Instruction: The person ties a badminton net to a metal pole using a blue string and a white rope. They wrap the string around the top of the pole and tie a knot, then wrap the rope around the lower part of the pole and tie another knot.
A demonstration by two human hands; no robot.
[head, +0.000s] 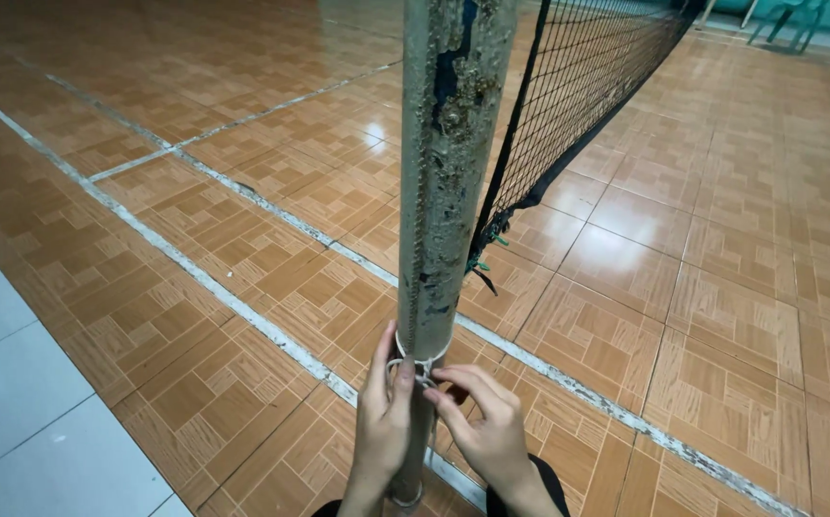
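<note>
**Hands at a cord low on a net post**

Fingers of both hands meet at a thin white cord wrapped around a worn, flaking metal post. The left hand lies along the post's near side with its thumb pressed on the wrap and its fingers partly curled behind the post, so it holds cord and post together. The right hand sits just beside it, touching the cord, with thumb and forefinger narrowed to a pinch on what looks like the knot or a loose end; the strand itself is too thin to make out clearly.

Above the hands the post rises out of the picture. Up and to the right of the right hand, a dark net stretches away from the post, its lower corner hanging free with small green ties, well apart from both hands. Under the hands lies a patterned brown tile floor crossed by white court lines.

The likely trouble is the cord sliding down the post if the left thumb eases, since nothing else appears to hold the wrap in place. The rough, peeling surface could also fray the cord or scrape a fingertip, and a pinch this fine may lose the strand.
</note>
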